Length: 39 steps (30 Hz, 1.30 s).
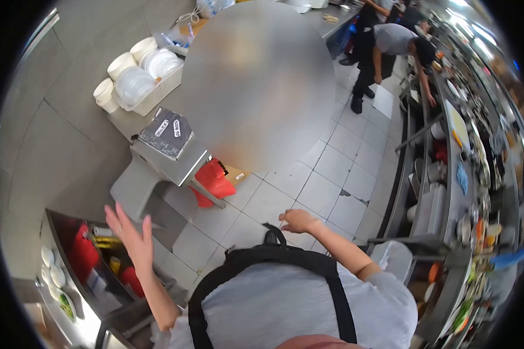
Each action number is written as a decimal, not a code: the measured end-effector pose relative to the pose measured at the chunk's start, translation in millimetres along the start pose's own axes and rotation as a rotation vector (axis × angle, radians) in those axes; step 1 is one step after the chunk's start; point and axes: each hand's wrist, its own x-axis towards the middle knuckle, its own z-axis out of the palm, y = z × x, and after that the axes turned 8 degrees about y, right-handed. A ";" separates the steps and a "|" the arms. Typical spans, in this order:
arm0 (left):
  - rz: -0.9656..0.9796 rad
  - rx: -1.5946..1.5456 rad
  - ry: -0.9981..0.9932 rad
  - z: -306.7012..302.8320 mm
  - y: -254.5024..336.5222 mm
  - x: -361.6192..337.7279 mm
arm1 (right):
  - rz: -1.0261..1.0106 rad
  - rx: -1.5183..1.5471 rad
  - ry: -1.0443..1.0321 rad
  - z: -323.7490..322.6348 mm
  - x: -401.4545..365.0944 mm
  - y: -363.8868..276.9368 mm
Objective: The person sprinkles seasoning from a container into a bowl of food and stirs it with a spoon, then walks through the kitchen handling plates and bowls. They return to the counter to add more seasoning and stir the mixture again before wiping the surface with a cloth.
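Note:
My left hand [131, 237] is raised at the lower left with its fingers spread and nothing in it. It is nearest to a grey chair [135, 183] and a dark open-fronted shelf unit [108, 256]. My right hand [300, 221] hangs over the tiled floor in front of my body. Its fingers are loosely bent, and I see nothing held in them. A black strap [273, 234] shows just beside it. Beyond my hands, a metal table [177, 166] bears a dark box with white labels [167, 134].
A white basket [157, 96] of clear lids stands beside stacked white tubs [121, 65]. Red bags [214, 183] lie under the table. A long kitchen counter [454, 192] runs along the right. A co-worker [390, 41] bends over it. A blurred disc hides the upper middle.

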 end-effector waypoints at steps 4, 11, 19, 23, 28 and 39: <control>-0.009 -0.073 -0.059 68.5 75.7 59.2 | 0.099 0.071 0.153 -68.3 9.3 68.1; 0.098 -0.158 -0.173 230.5 160.8 159.0 | 0.154 0.272 0.249 -172.1 67.5 161.9; -0.159 -0.727 -0.392 489.9 225.3 291.3 | 0.220 0.348 0.313 -296.5 150.6 253.2; -0.285 -0.496 -0.061 574.7 251.7 338.8 | 0.150 0.387 0.362 -345.2 190.9 299.6; -0.523 -0.558 0.105 593.9 271.0 347.1 | 0.017 0.362 0.314 -407.3 263.0 338.6; -0.696 -0.479 0.463 558.8 215.4 361.5 | -0.561 0.228 0.108 -504.5 435.8 324.8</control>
